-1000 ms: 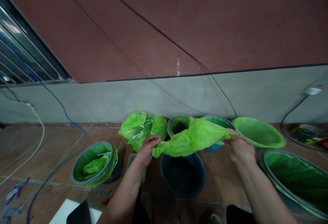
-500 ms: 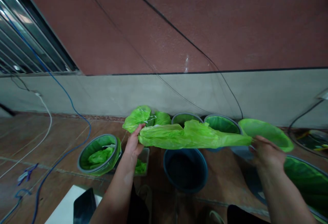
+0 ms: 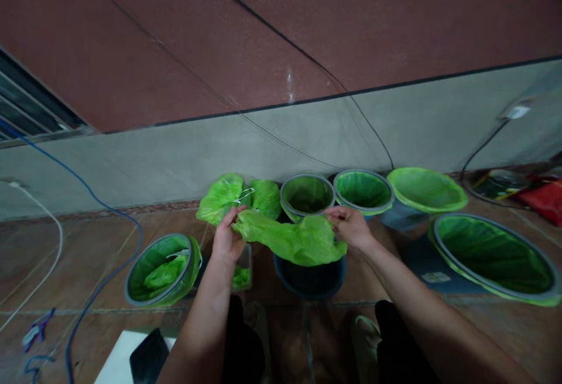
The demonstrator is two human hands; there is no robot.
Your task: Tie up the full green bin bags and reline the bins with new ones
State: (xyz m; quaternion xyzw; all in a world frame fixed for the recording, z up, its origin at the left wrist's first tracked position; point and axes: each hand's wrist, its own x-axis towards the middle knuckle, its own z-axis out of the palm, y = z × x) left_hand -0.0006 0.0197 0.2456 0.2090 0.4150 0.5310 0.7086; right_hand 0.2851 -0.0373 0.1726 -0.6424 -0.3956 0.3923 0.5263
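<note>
Below the wall (image 3: 184, 164), the floor (image 3: 364, 314) bears green-lined bins (image 3: 421, 264) and a dark blue tub (image 3: 309, 285). Over the tub's far part sags a green bag (image 3: 292, 240), the left hand's (image 3: 228, 240) grip clamped on its left end, the right hand's (image 3: 353, 227) on its upper right edge.
</note>
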